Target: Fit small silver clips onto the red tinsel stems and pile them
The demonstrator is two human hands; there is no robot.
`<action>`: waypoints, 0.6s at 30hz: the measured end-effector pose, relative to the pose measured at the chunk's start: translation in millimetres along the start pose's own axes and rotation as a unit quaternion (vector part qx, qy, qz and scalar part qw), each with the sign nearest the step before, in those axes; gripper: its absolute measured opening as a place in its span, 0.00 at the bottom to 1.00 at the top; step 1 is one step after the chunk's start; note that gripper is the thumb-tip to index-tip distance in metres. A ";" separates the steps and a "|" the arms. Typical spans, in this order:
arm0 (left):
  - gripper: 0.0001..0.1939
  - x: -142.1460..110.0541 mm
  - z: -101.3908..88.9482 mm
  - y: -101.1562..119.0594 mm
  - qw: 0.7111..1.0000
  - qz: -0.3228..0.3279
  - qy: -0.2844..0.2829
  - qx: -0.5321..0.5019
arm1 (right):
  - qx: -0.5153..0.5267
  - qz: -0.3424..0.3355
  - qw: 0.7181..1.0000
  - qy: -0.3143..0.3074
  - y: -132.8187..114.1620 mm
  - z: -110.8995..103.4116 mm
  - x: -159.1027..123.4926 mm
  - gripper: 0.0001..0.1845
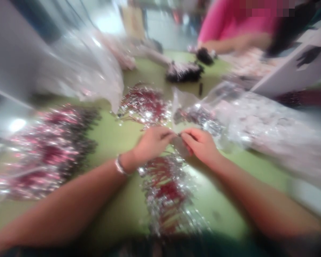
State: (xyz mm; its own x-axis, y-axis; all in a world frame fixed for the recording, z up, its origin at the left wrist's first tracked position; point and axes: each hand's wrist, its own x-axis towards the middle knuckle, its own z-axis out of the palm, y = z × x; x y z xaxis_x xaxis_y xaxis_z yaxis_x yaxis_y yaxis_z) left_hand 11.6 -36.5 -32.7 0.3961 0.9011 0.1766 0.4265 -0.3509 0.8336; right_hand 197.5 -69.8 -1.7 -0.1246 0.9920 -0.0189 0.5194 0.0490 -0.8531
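My left hand (pixel 156 141) and my right hand (pixel 199 144) meet near the middle of the view, fingertips almost touching. Each one is closed in a pinch; what sits between the fingertips is too small and blurred to name. Below them a bundle of thin red and silver pieces with shiny ends (pixel 168 189) lies on the green table (pixel 117 203). Just beyond my hands is a loose heap of similar red and silver pieces (pixel 147 101). A bracelet circles my left wrist.
Many pink-red, dark-ended pieces (pixel 56 150) lie in rows at left. A clear plastic bag (pixel 82 67) stands behind them. Bags of whitish small parts (pixel 267 121) fill the right side. Black-ended bundles (pixel 184 71) lie farther back, near a person in a pink top (pixel 238 18).
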 end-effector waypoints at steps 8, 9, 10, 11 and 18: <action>0.09 0.0 -2.0 0.3 0.999 0.031 -0.002 0.030 | -0.020 0.005 1.000 -0.009 -1.2 -0.5 -1.0 0.11; 0.09 -0.1 -2.4 -0.1 0.998 0.044 0.001 0.037 | -0.029 -0.001 1.000 -0.011 -0.8 -1.3 -0.6 0.11; 0.09 -0.5 -3.0 -0.7 0.997 0.058 0.002 0.046 | -0.038 -0.010 0.999 -0.013 -0.1 -2.3 -0.3 0.11; 0.09 -1.1 -3.7 -1.5 0.996 0.072 0.005 0.058 | -0.051 -0.022 0.998 -0.014 0.9 -3.4 0.0 0.11; 0.13 -9.7 -11.9 -1.6 0.894 0.328 -0.045 0.301 | -0.137 -0.087 0.983 -0.084 5.2 -6.9 -5.8 0.11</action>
State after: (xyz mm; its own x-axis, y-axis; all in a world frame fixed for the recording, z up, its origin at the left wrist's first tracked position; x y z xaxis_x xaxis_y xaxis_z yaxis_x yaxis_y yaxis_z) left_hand -2.6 -41.6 -29.5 0.7742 0.4356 0.4593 0.4271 -0.8950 0.1288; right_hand 206.8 -74.5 -2.4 -0.3580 0.9337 0.0086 0.6830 0.2681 -0.6794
